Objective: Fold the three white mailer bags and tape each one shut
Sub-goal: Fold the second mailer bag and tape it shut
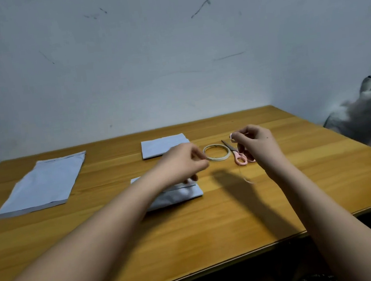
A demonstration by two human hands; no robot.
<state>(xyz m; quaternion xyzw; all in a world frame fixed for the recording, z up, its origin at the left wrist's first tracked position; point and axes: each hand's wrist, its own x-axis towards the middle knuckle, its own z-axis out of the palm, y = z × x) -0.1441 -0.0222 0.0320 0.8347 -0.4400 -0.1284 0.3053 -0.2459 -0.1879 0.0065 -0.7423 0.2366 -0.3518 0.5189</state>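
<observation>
Two hands [182, 162] [254, 142], three mailer bags [177, 194] [41, 183] [162, 145], one tape roll [216, 152]

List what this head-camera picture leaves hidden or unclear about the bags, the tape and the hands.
- Near folded bag: left half hidden by the left forearm; any tape on it unseen.
- Left hand: fingertips blurred; what they pinch is unclear.
- Right hand: something small and pale at its fingertips, too small to identify.
- Scissors: handles partly behind the right hand.

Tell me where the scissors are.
Head view: the pink-handled scissors lie on the table, right of centre, just right of the tape roll, under the right hand.
</observation>
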